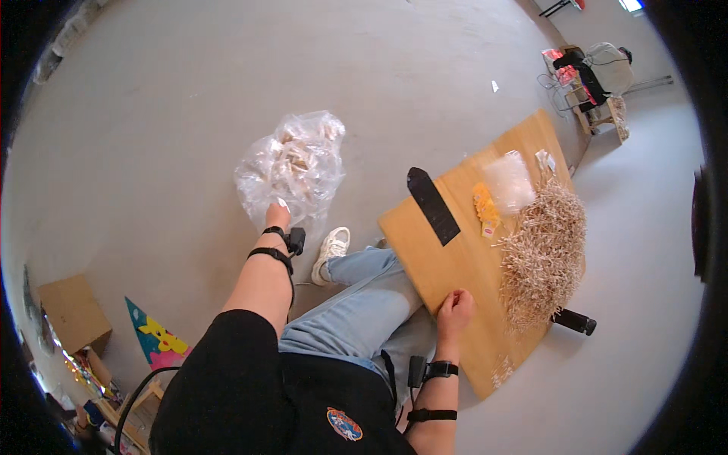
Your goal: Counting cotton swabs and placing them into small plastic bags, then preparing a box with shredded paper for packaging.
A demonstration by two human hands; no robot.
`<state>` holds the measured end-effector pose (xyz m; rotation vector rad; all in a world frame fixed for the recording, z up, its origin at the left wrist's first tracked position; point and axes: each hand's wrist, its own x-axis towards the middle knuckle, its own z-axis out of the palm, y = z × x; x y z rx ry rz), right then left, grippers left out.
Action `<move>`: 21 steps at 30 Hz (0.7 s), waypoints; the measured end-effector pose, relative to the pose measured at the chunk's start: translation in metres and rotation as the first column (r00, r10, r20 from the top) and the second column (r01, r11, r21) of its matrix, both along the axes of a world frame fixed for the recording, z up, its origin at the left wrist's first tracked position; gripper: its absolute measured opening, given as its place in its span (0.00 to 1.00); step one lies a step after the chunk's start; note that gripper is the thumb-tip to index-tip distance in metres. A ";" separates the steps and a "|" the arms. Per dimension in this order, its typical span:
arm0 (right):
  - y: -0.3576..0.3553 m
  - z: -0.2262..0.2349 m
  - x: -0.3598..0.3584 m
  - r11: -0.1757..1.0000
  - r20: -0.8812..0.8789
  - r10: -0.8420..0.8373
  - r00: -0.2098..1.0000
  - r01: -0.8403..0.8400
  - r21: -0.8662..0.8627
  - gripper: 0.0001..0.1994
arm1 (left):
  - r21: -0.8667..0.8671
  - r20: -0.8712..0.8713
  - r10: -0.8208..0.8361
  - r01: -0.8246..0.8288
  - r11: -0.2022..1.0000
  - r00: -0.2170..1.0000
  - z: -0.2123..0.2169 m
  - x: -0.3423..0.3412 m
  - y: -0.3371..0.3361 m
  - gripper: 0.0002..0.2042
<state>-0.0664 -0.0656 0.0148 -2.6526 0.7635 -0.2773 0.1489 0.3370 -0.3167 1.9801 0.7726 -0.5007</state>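
My left hand reaches over the near edge of a large clear plastic bag on the floor, its fingers closed. A small white bit shows at the fingertips; I cannot tell whether it belongs to the bag. Inside the bag lie several small tan pieces, perhaps packets. Over the near edge of the wooden tabletop, my right hand is curled with its fingers together, and whatever it may hold is hidden. A big heap of thin, pale sticks covers the tabletop's right side, apart from that hand.
On the tabletop lie a black strip, a stack of clear plastic sleeves and yellow packaging. A black clamp-like piece juts from the right edge. A cardboard box and a colourful triangular pennant are at lower left.
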 end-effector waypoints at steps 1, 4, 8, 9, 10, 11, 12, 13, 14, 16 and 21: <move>0.002 -0.003 0.001 1.000 0.002 0.003 1.000 -0.003 -0.005 0.03 | 0.114 0.129 0.009 -0.024 0.993 0.992 -0.007 0.008 -0.004 0.13; 0.008 -0.012 0.006 0.995 0.037 0.081 0.996 -0.079 -0.054 0.03 | 0.089 0.224 -0.032 0.012 0.996 0.974 -0.001 0.042 -0.037 0.11; -0.017 -0.010 -0.014 0.991 -0.017 0.020 1.000 -0.022 -0.129 0.03 | 0.058 0.232 -0.543 0.546 0.836 0.807 0.053 0.042 -0.162 0.08; -0.013 -0.010 -0.009 0.993 -0.008 0.024 1.000 -0.024 -0.116 0.03 | 0.069 0.228 -0.535 0.534 0.842 0.814 0.055 0.043 -0.160 0.08; -0.010 -0.010 -0.005 0.994 -0.007 0.035 0.999 -0.035 -0.106 0.03 | 0.067 0.217 -0.647 0.650 0.757 0.731 0.056 0.043 -0.158 0.09; -0.006 -0.010 -0.002 0.995 -0.011 0.023 1.000 -0.024 -0.092 0.03 | 0.060 0.205 -0.748 0.754 0.654 0.632 0.055 0.042 -0.155 0.09; -0.004 -0.007 -0.001 0.996 -0.017 0.006 1.000 -0.007 -0.083 0.03 | 0.032 0.174 -0.748 0.756 0.654 0.640 0.051 0.040 -0.155 0.11; -0.003 -0.005 0.000 0.997 -0.022 0.007 1.000 -0.009 -0.082 0.03 | 0.029 0.170 -0.748 0.755 0.655 0.642 0.045 0.035 -0.152 0.11; -0.002 -0.002 -0.001 0.998 -0.040 -0.015 0.999 0.012 -0.067 0.03 | -0.020 0.177 -0.677 0.691 0.723 0.714 0.040 0.026 -0.147 0.11; 0.012 -0.002 0.011 1.000 -0.039 -0.003 0.999 0.003 -0.010 0.03 | 0.048 0.152 -0.496 0.495 0.868 0.855 0.011 0.015 -0.098 0.12; 0.008 -0.004 0.008 0.992 -0.013 -0.053 0.999 0.051 -0.117 0.04 | 0.162 0.044 -0.359 0.348 0.923 0.932 0.002 0.020 -0.047 0.12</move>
